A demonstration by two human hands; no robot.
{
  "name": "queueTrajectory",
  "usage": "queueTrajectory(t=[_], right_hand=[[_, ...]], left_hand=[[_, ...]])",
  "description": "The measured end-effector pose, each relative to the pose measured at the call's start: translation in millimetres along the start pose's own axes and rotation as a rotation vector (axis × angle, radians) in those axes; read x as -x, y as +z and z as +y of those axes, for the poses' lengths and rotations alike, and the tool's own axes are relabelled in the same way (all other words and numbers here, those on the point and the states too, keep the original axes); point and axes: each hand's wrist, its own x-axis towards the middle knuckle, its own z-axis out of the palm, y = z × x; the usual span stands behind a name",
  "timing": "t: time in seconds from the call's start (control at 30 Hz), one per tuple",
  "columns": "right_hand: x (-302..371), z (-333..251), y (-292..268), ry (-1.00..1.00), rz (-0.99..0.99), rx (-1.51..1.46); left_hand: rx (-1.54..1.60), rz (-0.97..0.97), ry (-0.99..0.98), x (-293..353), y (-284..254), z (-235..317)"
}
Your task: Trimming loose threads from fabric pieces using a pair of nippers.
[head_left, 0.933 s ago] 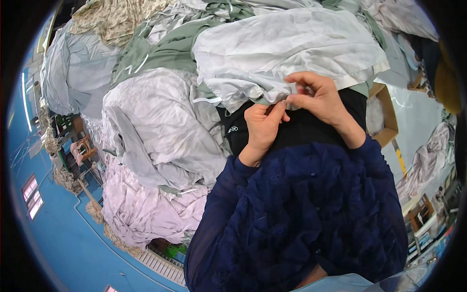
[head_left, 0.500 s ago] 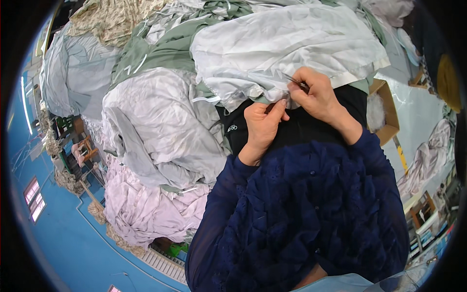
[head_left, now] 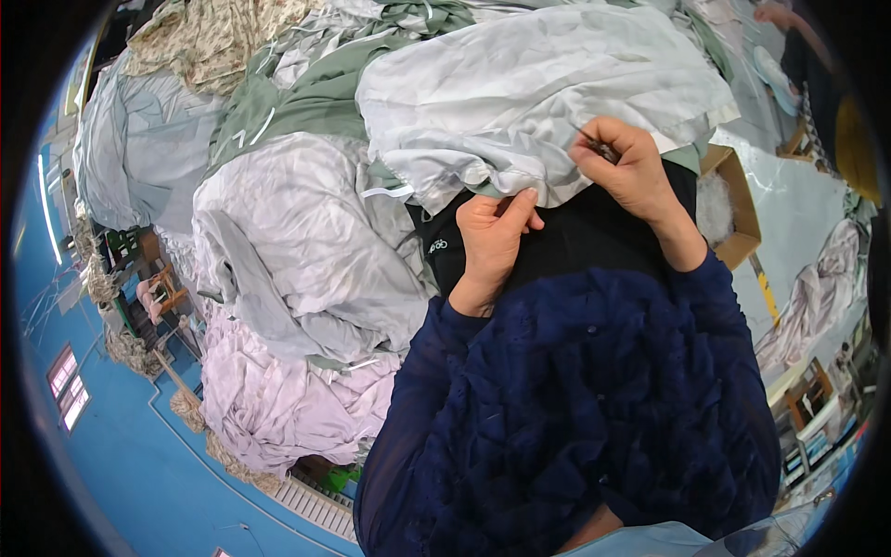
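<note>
A white cloth [head_left: 529, 93] with a greenish underside is spread over my lap, its near edge gathered in folds. My left hand [head_left: 492, 237] is closed in a pinch on that edge, thumb against the curled fingers. To the right and slightly higher, my right hand [head_left: 633, 176] is wrapped round small dark thread snips [head_left: 600, 146], their thin tip pointing up and left over the cloth. The right hand is apart from the left, and most of the snips is hidden in its fingers. A white tape [head_left: 388, 192] sticks out of the cloth left of my left hand.
Crumpled pale cloth [head_left: 297, 223] is heaped at my left, with pinkish cloth [head_left: 288, 390] nearer and green cloth [head_left: 306, 97] behind. An open cardboard box [head_left: 742, 209] stands at right on the grey floor. Beyond the heaps at left lies blue floor [head_left: 121, 455].
My right hand has moved right, away from my left hand, with the snips in it. My left hand has shifted slightly left, still pinching the cloth's edge.
</note>
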Motion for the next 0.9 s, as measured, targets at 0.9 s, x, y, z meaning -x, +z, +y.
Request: queueTrajectory(t=[0.9], right_hand=[[-18, 25, 16, -0.567, 0.316, 0.712]], left_hand=[[0.018, -0.061, -0.076, -1, -2, 0]])
